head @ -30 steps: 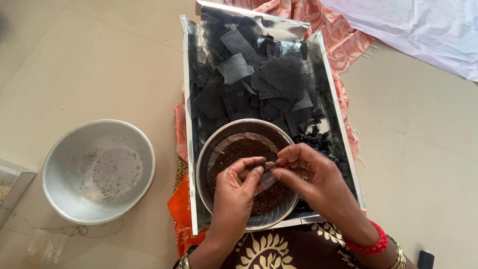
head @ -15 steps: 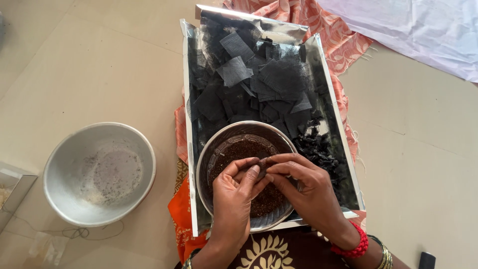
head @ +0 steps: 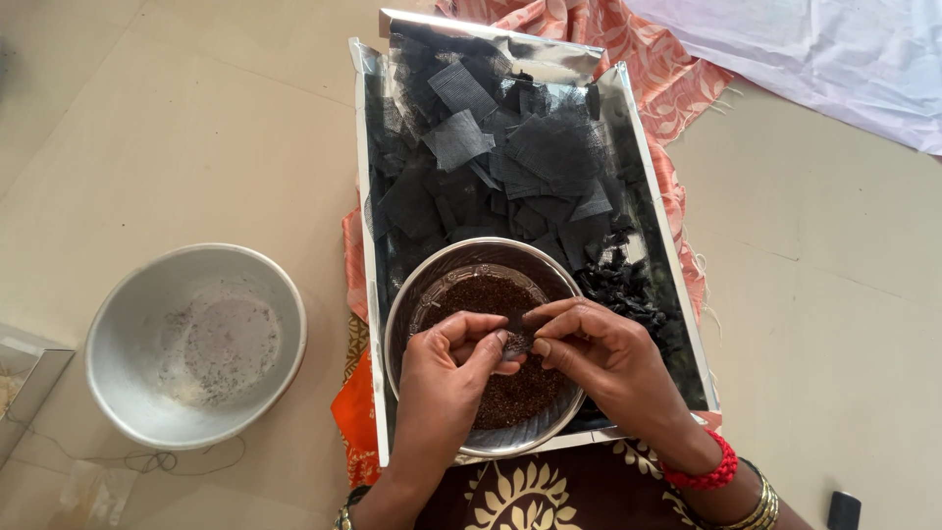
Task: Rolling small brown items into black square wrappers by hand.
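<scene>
Head view: left hand [head: 446,368] and right hand [head: 599,358] pinch small black mesh piece [head: 514,337] over round steel seed bowl [head: 417,294]; many mesh squares [head: 491,167] left in foil-lined tray [head: 687,324]; few dark bundles [head: 623,290] done.

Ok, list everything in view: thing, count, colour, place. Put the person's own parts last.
Tray: one, shiny silver, centre of the floor.
Mesh fabric squares: many, black, heaped in the tray's far half.
Tied mesh bundles: a small pile, black, right side of the tray.
Seed bowl: one, steel, near end of the tray, holding dark brown seeds.
Empty bowl: one, grey metal, on the floor at left, with a dusty residue.
Patterned cloth: one, orange, under the tray.
White sheet: one, top right.
Small dark object: one, black, bottom right corner; kind unclear.
Bangles: red and gold, right wrist.
Left hand: over the seed bowl, fingertips pinching a small black piece.
Right hand: over the bowl, pinching the same piece.
</scene>
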